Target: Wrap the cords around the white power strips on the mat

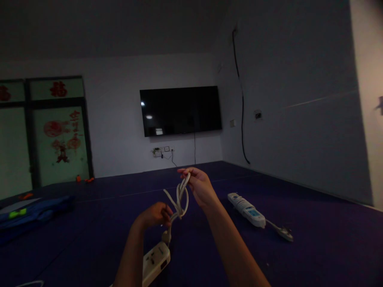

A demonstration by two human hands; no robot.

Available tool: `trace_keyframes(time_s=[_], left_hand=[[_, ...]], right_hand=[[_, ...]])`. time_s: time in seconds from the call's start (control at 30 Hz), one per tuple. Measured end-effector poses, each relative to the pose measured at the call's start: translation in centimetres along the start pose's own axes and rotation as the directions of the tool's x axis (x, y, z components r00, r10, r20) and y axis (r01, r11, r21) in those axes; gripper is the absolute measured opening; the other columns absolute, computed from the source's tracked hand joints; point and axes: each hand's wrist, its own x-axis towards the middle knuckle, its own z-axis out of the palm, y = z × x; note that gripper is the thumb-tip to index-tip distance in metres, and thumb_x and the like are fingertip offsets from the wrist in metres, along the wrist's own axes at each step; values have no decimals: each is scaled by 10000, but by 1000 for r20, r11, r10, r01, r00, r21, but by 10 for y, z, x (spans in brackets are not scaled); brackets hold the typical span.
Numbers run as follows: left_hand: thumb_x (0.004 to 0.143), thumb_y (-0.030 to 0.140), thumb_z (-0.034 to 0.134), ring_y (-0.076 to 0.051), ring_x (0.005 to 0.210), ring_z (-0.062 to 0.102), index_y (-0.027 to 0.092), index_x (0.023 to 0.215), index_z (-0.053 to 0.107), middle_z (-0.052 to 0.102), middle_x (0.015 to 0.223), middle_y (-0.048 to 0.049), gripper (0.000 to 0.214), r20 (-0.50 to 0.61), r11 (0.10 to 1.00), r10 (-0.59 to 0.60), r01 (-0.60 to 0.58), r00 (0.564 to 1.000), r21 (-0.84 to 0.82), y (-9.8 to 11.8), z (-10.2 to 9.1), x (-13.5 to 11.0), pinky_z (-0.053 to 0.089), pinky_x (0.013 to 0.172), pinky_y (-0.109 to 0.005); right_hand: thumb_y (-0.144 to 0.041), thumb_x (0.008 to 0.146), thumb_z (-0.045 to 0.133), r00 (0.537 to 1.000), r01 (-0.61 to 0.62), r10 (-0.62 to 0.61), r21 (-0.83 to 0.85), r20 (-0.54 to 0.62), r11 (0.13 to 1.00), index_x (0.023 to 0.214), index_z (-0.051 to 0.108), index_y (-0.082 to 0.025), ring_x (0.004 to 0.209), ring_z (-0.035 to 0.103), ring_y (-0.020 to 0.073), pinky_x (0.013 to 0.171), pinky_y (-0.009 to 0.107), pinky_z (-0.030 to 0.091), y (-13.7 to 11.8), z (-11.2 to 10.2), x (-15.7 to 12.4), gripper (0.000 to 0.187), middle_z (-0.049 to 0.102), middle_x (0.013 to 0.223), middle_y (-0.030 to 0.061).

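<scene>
Above the dark purple floor [191, 259], a white cable [179, 212] bunches into loose, thin loops gathered near their lower end, leading down to a white power strip [157, 259] with dark sockets. The right hand [202, 187] pinches the top loop between its fingertips; the left hand [154, 215] curls its fingers at the lower strands, though whether they grip I cannot tell.

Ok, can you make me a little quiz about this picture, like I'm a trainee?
1. Who is pinching the top of the looped white cord: the person's left hand or right hand?
2. True or false: the power strip lying off to the right has a cord wound around it.
3. Fill in the blank: the black TV hangs on the ____.

Key:
1. The right hand.
2. True.
3. Wall.
</scene>
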Motion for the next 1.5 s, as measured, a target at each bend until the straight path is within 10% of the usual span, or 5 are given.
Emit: trace_keyframes(time_s=[0.23,0.47,0.83,1.1,1.5], left_hand=[[700,448,667,-236,1005,597,192,922,666,698,978,-73,339,-334,917,398,-375,854,134,63,-6,-29,414,903,-351],[689,574,650,-280,1102,552,191,1107,629,645,1143,-117,568,-30,790,609,-603,793,110,83,37,-41,412,928,-379],[714,549,586,-188,746,536,186,595,706,599,665,-17,401,-23,703,548,-446,836,554,75,41,-25,376,785,-305],[646,518,653,-184,634,550,127,619,705,637,629,-33,395,-18,743,369,-284,929,606,66,53,-20,351,574,-251],[614,379,641,-117,513,461,147,542,593,513,500,40,248,11,851,245,-220,970,477,47,44,-8,345,491,-227]], right_hand=[[-148,495,675,999,-53,53,57,1,997,587,638,-179,583,545,96,501,185,386,2,-1,2,103,701,742,16],[-148,493,699,992,-70,62,70,106,995,595,648,-185,579,570,99,543,195,431,3,0,0,120,682,666,-6],[-158,560,629,977,205,-211,-138,-34,969,630,669,-197,653,629,143,655,251,480,15,-5,8,89,700,668,-2],[-125,582,579,957,268,-285,-220,-50,938,639,674,-196,682,651,167,694,282,505,18,-2,4,132,714,703,12],[-31,618,405,818,574,-527,-347,228,741,581,619,-205,695,670,135,657,242,509,11,24,-16,278,711,715,14]])
